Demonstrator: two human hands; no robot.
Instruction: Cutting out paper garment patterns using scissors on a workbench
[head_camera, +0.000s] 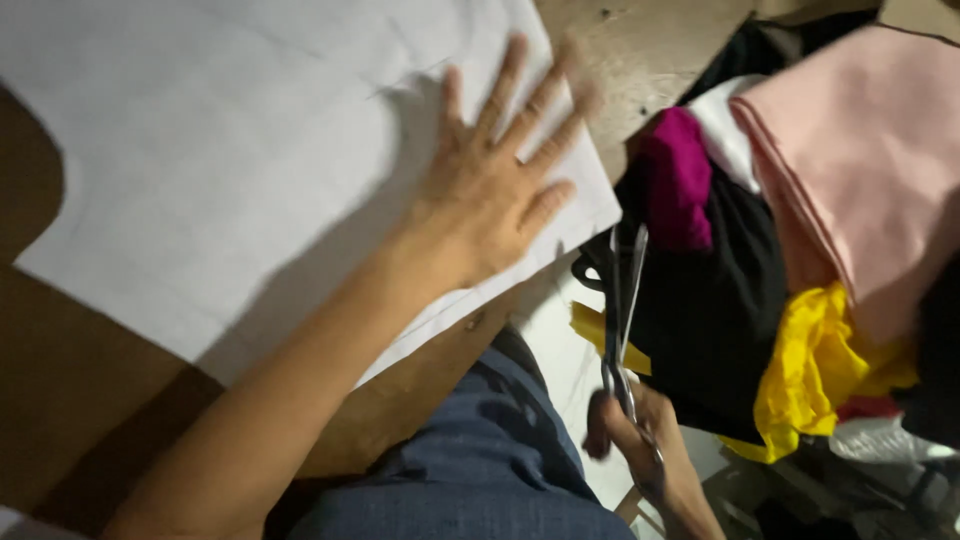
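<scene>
Overhead, left hand (490, 195) lies flat, fingers spread, on white fabric (230, 150); right hand (640, 440) grips scissors (620, 310), blades pointing twelve o'clock, at the fabric's four o'clock.

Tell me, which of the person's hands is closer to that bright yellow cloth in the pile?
Right. The right hand holds scissors just beside the yellow cloth. The left hand lies flat on the white fabric, farther off on the table.

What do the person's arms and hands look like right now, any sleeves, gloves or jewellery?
Both hands are bare: no gloves. The left hand and its forearm show no sleeve, ring or watch. The right hand is partly blurred; no sleeve shows at its wrist.
</scene>
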